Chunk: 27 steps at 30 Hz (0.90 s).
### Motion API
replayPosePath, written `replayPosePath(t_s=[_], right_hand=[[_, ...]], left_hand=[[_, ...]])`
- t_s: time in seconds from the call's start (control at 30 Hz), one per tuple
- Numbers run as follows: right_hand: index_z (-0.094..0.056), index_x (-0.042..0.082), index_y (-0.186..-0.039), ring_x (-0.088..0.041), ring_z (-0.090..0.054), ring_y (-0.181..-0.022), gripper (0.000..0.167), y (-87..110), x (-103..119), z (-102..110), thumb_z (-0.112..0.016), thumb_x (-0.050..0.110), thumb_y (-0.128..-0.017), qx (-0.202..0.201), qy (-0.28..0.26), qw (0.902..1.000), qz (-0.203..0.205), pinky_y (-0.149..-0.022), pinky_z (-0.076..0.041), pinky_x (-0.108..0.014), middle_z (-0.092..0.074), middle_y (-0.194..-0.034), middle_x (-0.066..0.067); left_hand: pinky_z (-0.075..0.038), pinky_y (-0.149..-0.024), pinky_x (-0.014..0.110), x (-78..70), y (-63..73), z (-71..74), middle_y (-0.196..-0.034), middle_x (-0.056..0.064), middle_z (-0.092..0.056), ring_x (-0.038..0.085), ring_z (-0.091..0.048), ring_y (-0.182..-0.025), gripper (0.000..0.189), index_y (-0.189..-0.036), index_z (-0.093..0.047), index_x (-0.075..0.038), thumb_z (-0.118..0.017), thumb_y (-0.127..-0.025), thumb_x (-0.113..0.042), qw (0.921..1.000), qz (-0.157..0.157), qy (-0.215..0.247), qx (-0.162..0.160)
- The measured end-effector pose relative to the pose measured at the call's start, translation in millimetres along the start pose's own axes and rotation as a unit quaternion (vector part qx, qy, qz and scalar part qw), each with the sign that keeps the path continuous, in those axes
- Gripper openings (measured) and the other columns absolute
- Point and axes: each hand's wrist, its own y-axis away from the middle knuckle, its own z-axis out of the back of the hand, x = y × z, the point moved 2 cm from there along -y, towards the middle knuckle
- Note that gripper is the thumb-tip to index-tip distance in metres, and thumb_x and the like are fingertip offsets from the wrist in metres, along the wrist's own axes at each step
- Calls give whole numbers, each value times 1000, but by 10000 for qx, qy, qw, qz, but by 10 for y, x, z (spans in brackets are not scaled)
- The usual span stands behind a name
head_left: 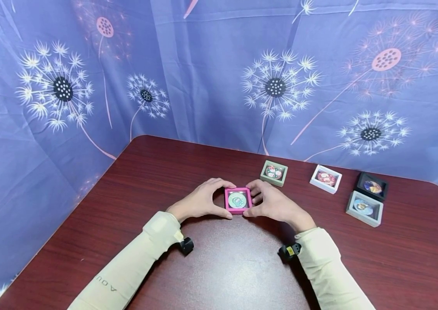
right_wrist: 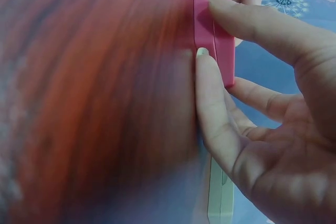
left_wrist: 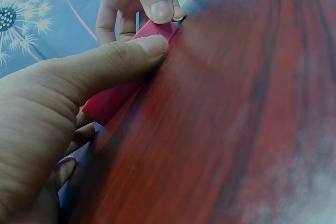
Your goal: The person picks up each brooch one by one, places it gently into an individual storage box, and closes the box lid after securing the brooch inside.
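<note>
A small square pink display frame [head_left: 237,211] sits in the middle of the table, with a round pale-green badge [head_left: 237,200] behind its clear front. From its left side my left hand [head_left: 199,200] grips it, thumb at the near edge and fingertips at the far corner. My right hand [head_left: 277,204] holds the opposite side, its thumb at the near right corner and its index finger at the far one. In the left wrist view the left thumb presses along the pink frame's side [left_wrist: 118,95]. The right wrist view shows the right thumb and fingers against the pink frame [right_wrist: 205,19].
Behind the right hand lies a green frame [head_left: 282,179]. Farther right are a white frame [head_left: 323,186], a black frame [head_left: 382,196] and a grey frame [head_left: 374,221], the last two touching. A blue dandelion-print cloth [head_left: 211,86] hangs behind the dark red wooden table [head_left: 156,168].
</note>
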Motion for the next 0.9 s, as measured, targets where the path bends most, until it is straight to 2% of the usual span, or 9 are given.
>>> replayPosePath(t_s=[0.43, 0.73, 0.9], right_hand=[[-54, -7, -135, -30, -68, -103, 69, -2, -15, 9, -91, 10, -79, 4, 44, 10000, 6, -91, -59, -45, -64, -116, -19], [-54, -6, -136, -29, -69, -102, 69, 8, -4, 21, -91, 10, -80, 13, 49, 9999, -102, -89, -60, -44, -65, -114, -19], [-54, -7, -136, -29, -69, -100, 69, 38, -6, 43, -91, 9, -80, 3, 59, 9998, -168, -86, -60, -42, -65, -113, -20]], left_hand=[[-42, -114, 44, -11, 6, -2, -133, -12, -62, 12, -50, -131, 82, -143, -62, -24, -98, -73, -47, 10000, 1, 86, -12], [-42, -113, 45, -2, -3, -12, -132, -12, -63, 13, -51, -130, 81, -143, -63, -25, -98, -73, -48, 9999, -80, -46, -76], [-38, -116, 46, -23, -14, -37, -136, -9, -63, 15, -50, -132, 83, -146, -62, -25, -97, -74, -49, 9999, -65, -141, -71]])
